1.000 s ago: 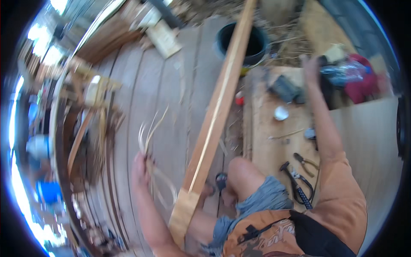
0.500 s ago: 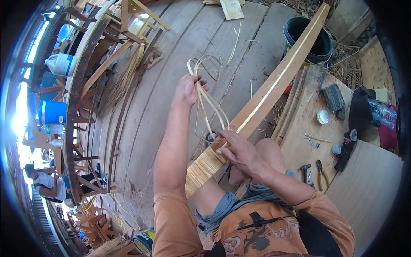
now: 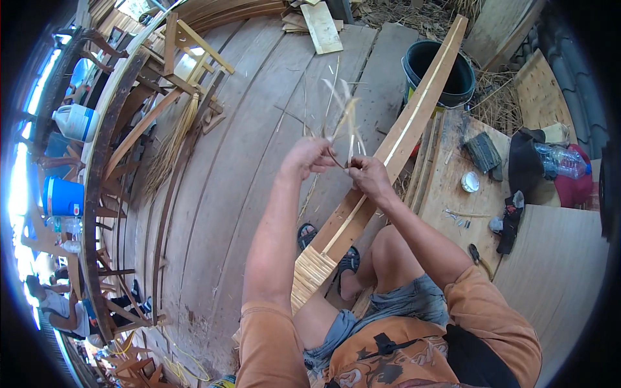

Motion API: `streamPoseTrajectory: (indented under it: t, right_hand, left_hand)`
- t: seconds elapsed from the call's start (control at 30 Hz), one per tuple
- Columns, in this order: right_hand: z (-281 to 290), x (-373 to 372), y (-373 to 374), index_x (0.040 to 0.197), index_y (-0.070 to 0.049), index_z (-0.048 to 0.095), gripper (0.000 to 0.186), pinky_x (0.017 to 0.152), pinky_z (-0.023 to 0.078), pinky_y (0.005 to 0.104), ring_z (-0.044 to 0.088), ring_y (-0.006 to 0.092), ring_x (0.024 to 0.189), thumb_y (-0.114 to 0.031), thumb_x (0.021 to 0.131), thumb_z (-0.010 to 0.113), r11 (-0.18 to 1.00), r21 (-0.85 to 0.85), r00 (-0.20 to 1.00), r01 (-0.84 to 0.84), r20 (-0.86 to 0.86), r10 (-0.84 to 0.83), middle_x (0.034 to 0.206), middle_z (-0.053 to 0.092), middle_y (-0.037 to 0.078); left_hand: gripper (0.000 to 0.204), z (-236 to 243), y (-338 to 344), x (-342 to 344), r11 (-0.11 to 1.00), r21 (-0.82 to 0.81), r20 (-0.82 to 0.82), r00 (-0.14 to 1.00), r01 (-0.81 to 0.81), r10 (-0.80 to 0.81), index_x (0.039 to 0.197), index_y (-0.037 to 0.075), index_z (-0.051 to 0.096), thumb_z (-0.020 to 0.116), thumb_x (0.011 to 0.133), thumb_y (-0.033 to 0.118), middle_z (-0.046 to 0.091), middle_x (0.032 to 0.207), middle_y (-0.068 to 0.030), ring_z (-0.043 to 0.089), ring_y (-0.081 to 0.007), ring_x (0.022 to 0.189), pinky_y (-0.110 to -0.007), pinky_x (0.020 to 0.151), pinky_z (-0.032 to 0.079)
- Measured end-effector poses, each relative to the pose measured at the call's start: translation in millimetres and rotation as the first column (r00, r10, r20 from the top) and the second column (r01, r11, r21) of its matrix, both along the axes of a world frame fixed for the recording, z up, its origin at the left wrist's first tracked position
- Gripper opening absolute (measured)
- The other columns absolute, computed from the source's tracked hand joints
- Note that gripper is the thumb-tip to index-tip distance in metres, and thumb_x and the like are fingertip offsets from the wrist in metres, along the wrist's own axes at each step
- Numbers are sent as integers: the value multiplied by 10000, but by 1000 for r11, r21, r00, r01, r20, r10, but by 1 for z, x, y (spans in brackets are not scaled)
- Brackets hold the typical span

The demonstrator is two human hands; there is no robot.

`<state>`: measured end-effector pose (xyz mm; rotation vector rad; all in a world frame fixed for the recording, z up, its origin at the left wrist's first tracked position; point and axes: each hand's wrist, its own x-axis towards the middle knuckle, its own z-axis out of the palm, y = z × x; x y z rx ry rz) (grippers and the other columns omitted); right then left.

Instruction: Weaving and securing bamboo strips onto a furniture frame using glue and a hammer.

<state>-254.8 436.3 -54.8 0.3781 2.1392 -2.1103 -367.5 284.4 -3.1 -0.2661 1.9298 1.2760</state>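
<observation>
A long wooden board point(image 3: 424, 97) slants from the far right across my lap, a pale narrow strip running down its middle. Near my knees its lower part is wrapped in close rows of tan rattan strip point(image 3: 312, 275). Just left of the board's middle, my left hand point(image 3: 310, 157) has its fingers curled round a looped rattan strip point(image 3: 350, 123), whose upper loops are smeared by motion. My right hand point(image 3: 370, 178) pinches the same strip close by, in front of the board. A short dark stretch of strip spans the gap between both hands.
A dark bucket point(image 3: 453, 74) stands behind the board's far end. On the low wooden platform at right lie pliers point(image 3: 480, 260), a small white cup point(image 3: 470, 182) and a dark block point(image 3: 484, 155). Wooden furniture frames point(image 3: 145, 116) line the left; a person point(image 3: 61, 304) sits beyond.
My right hand has left the wrapped rows and risen toward my left hand. The loops have swung and blurred. The whole view has shifted, showing more of the wrapping and my sandals.
</observation>
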Motion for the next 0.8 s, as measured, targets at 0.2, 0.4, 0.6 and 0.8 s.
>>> streamPoseTrajectory:
  t: [0.2,0.4,0.6,0.8]
  right_hand:
    - [-9,-10,15,939,-12,679,156,513,460,242,552,73,562,-148,943,602,974,-225,997,3,77,14,689,622,29]
    - [63,4,41,1074,-17,653,171,478,425,198,538,48,560,-134,999,553,885,-327,879,332,-234,-416,744,617,3]
    - [150,24,58,1133,-17,657,207,508,470,218,575,51,611,-152,994,585,882,-409,793,236,-443,-418,797,645,25]
    - [285,74,143,1145,-36,648,267,677,545,276,644,135,747,-237,985,574,553,243,437,797,-864,-251,922,667,58]
  left_hand:
    - [317,-31,-12,11,971,200,-233,956,-133,179,1198,46,596,629,922,200,674,888,-27,648,-105,732,-309,674,516]
    - [443,-31,-10,15,963,-18,-491,841,-270,227,1290,-10,542,623,915,212,673,1042,-122,658,-228,961,-355,869,508]
    - [508,47,42,79,886,397,-764,621,237,176,1256,-2,582,649,928,380,674,1093,-150,632,-262,1073,-337,970,460]
    - [260,52,36,102,974,-153,-879,426,169,-213,1123,75,653,610,942,257,689,934,-123,663,-260,891,-345,798,519]
